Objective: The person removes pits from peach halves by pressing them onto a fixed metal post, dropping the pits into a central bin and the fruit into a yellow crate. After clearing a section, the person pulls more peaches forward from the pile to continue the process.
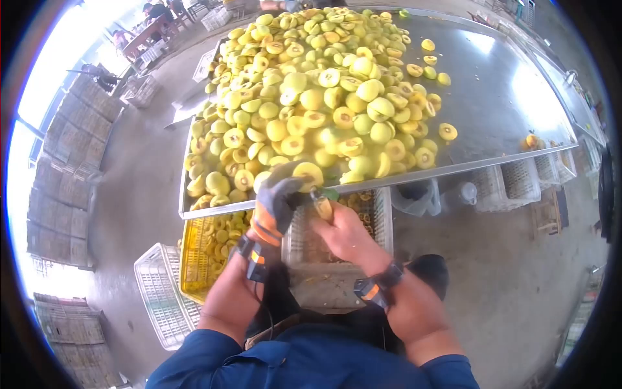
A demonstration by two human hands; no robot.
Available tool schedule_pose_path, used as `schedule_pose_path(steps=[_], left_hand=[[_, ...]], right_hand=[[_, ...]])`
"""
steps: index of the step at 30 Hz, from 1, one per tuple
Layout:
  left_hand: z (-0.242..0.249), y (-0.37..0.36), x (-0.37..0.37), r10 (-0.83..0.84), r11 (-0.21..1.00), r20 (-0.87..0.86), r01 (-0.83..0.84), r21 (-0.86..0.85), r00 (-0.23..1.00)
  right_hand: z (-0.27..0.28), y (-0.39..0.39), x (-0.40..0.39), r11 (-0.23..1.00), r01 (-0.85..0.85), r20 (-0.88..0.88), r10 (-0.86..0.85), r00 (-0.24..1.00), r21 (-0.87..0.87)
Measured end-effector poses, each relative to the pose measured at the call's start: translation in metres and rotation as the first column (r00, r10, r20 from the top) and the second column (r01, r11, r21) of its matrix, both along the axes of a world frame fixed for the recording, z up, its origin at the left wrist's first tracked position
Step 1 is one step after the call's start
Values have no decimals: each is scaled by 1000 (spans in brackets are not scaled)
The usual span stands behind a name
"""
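My left hand (277, 202), in a grey and orange glove, is closed around a halved yellow peach (308, 174), its cut face up. In my bare right hand (350, 235) is a short pitting tool (322, 206) with a wooden handle; its metal end points at the peach half, right at its lower edge. Both hands are at the near edge of a metal table (479, 123). Just beyond them rises a large heap of yellow-green peaches (311, 97), many of them cut in half, some with the stone still showing.
Under the table edge stand a yellow crate (192, 259) of peach halves and a pale crate (387, 227) with scraps. A white crate (152, 285) sits at the left. More baskets (489, 188) and a plastic bag (418, 202) are at the right. Stacked crates (61, 207) line the left wall.
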State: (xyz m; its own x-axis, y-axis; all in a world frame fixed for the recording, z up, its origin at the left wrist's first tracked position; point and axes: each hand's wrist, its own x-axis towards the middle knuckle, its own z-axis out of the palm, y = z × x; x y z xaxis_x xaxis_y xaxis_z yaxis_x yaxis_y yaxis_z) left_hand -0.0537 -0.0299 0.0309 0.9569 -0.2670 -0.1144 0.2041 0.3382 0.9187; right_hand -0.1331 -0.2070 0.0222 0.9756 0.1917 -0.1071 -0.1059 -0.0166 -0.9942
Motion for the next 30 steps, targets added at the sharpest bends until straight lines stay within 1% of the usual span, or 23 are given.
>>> schedule_pose_path(steps=[1,2,4,6,9,10,12,15,16,18,19,21,22,25,26,28,30], left_hand=[[0,0,-7,8,998,42,-11,59,999],[-7,1,-12,47,999,0,-47,24,999],[-19,3,-17,8,954,237,-79,289,971],[-23,-1,-22,68,997,39,-69,41,997],[-18,-7,-27,95,995,-3,-95,32,996],[-23,-7,-27,101,991,43,-104,79,994],[-32,-7,-27,106,976,137,-129,175,985],[-36,-6,-28,170,962,126,-193,195,977],[-36,-9,-30,211,960,105,-227,167,972],[-31,-20,-32,292,949,73,-298,105,954],[-34,-21,-31,304,943,99,-315,113,947],[-40,-19,-30,328,929,146,-347,131,933],[-37,-20,-31,330,936,103,-340,97,938],[-38,-16,-29,309,951,54,-310,10,950],[-35,-14,-30,311,946,75,-316,67,947],[-33,-12,-34,329,939,95,-336,67,939],[-27,-13,-34,340,936,90,-346,67,936]], right_hand=[[-3,3,0,1000,6,6,-6,1000,-16],[-6,4,0,999,13,11,-13,1000,-34],[-12,5,0,999,32,-3,-32,999,-44],[-10,5,1,994,59,15,-58,998,-87],[-11,5,6,990,63,14,-62,998,-130],[-12,6,7,989,55,9,-54,998,-140],[-13,8,7,996,32,-22,-34,999,-82],[-14,14,11,999,34,-53,-35,998,-25],[-15,15,11,999,40,-64,-41,997,-12],[-20,17,10,962,135,32,-131,991,-236],[-22,19,11,923,183,89,-163,983,-337],[-18,16,13,912,157,80,-137,987,-379],[-16,13,14,905,144,77,-123,989,-401],[-25,15,15,949,118,110,-89,990,-293],[-27,15,20,969,78,106,-54,993,-236],[-30,14,21,992,2,85,9,996,-129],[-24,15,20,926,98,128,-55,990,-365]])
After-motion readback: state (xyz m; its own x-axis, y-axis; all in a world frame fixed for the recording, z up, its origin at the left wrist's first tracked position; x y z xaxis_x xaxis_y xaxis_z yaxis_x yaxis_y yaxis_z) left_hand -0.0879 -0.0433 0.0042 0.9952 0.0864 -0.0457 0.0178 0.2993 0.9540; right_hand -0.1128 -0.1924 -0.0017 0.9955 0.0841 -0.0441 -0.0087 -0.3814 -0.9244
